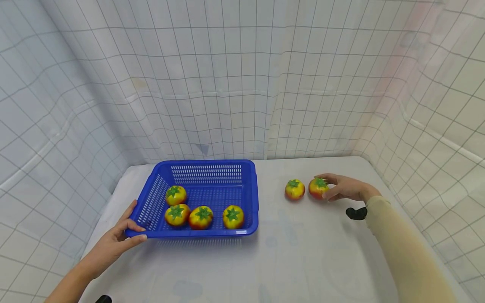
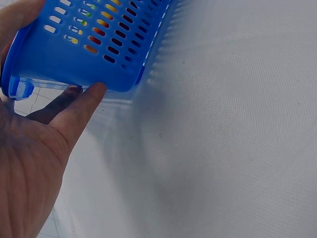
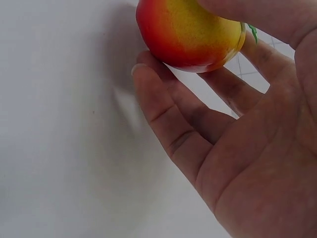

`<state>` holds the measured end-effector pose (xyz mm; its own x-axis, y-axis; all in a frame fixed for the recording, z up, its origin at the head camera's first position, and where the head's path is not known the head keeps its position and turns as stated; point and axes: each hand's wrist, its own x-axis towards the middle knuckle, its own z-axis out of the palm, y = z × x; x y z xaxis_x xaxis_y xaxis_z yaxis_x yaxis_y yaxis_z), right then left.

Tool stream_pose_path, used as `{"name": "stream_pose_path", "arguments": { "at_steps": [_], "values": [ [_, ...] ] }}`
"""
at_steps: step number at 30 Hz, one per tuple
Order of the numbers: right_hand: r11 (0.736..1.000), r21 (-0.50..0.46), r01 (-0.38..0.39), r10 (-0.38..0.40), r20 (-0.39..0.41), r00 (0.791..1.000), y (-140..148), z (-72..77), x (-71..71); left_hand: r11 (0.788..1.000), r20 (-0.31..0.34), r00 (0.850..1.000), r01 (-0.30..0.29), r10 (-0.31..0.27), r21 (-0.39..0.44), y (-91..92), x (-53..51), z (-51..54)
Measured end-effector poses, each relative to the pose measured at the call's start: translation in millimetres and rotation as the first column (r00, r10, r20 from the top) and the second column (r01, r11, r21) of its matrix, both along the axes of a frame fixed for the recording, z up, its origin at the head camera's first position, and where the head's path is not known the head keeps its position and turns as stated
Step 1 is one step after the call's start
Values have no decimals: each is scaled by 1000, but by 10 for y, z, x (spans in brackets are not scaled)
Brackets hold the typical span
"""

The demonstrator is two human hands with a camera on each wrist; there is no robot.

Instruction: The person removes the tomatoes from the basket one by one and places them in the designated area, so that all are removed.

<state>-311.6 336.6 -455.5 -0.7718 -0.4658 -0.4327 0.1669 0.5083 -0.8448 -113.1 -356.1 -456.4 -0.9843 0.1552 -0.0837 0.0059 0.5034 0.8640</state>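
Four red-and-yellow fruits inside blue basket on white-covered counter. Left hand grips basket's near left corner. Right of basket, right hand grasps fifth fruit between thumb and fingers; sixth fruit just beside it.

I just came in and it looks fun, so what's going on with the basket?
A person's left hand holds the blue basket at its near left corner. The fingers of their right hand are around a red-and-yellow fruit; I can't tell whether it is lifted yet. Another fruit sits just beside it on the white table, and four more like them are in the basket.
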Motion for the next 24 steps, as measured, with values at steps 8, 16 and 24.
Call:
{"name": "stream_pose_path", "arguments": {
  "at_steps": [8,16,24],
  "values": [
    [999,42,-6,6,-13,1000,15,-68,20,1000,-3,1000,5,-5,0,-5,-4,-7],
    [999,54,-7,8,-20,1000,17,-71,25,1000,-3,1000,5,-5,5,-5,0,-10],
    [999,52,-3,3,-9,1000,-6,-64,34,1000,-8,1000,7,-7,-2,-4,3,-5]
  ]
}}
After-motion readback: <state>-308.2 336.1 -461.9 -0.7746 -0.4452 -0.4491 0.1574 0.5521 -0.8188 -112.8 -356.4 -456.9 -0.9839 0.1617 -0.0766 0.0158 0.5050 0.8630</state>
